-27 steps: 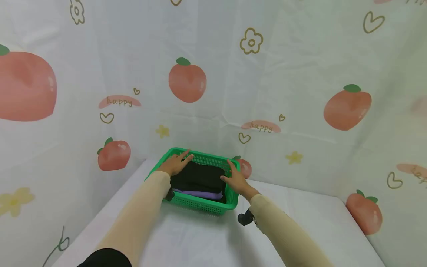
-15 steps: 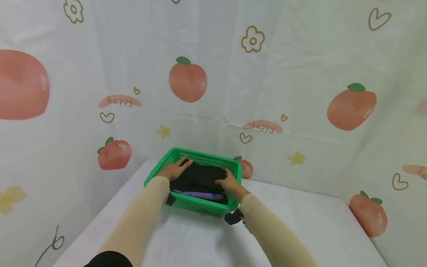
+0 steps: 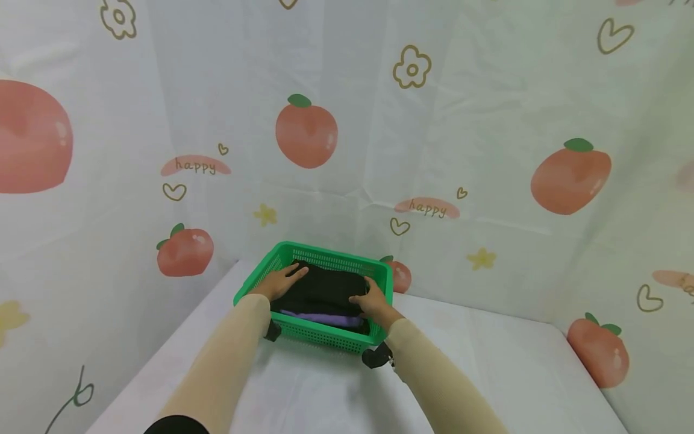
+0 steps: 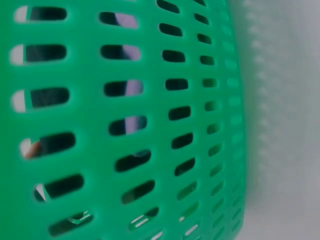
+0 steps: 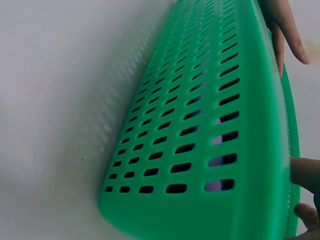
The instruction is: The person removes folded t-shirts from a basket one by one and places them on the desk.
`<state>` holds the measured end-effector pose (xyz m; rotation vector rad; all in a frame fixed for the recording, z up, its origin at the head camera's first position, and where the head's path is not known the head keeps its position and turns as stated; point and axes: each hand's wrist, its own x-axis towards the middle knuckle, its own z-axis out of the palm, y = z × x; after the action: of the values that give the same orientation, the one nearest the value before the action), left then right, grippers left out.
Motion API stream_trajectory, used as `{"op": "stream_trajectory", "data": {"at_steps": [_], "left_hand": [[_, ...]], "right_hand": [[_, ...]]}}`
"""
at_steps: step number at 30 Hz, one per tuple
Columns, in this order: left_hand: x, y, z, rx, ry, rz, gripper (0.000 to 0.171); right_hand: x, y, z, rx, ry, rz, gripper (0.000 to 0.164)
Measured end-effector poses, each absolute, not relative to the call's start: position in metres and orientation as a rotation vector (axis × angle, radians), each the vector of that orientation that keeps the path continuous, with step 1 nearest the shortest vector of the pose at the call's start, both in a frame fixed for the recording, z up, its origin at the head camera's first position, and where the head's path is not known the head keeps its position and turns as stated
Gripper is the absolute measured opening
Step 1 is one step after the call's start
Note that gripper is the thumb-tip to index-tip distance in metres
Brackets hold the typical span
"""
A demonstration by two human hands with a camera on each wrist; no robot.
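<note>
Folded black cloth (image 3: pixel 325 290) lies in a green perforated plastic basket (image 3: pixel 320 335), over a folded purple cloth (image 3: pixel 325 318). More black fabric shows beneath the purple layer. My left hand (image 3: pixel 276 284) rests on the left end of the black cloth, its fingers extended. At the opposite end, my right hand (image 3: pixel 374 302) touches the cloth with thumb and fingers spread apart. In the left wrist view, the basket wall (image 4: pixel 95 115) hides nearly all of that hand. The right wrist view catches some right-hand fingers (image 5: pixel 304 172) beyond the rim, with left-hand fingers (image 5: pixel 285 25) farther up.
The basket stands on a white-covered table (image 3: pixel 472 361), near its back edge. Behind it hangs a white curtain (image 3: pixel 347 157) printed with peaches, hearts and flowers. The table's surface extends to the right and front of the basket.
Both hands have lowered from over the basket onto the black cloth. The right hand has come inward to the cloth's right end; the left hand has slid slightly left and nearer, the cloth edge with it.
</note>
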<state>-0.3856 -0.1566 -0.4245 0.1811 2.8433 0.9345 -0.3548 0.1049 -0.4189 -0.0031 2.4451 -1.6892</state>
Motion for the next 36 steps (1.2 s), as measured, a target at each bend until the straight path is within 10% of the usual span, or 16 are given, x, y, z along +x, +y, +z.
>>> {"op": "stream_trajectory", "data": {"at_steps": [36], "left_hand": [[-0.390, -0.164, -0.408, 0.304, 2.953, 1.004, 0.069]], "right_hand": [[-0.365, 0.105, -0.420, -0.016, 2.043, -1.974, 0.079]]}}
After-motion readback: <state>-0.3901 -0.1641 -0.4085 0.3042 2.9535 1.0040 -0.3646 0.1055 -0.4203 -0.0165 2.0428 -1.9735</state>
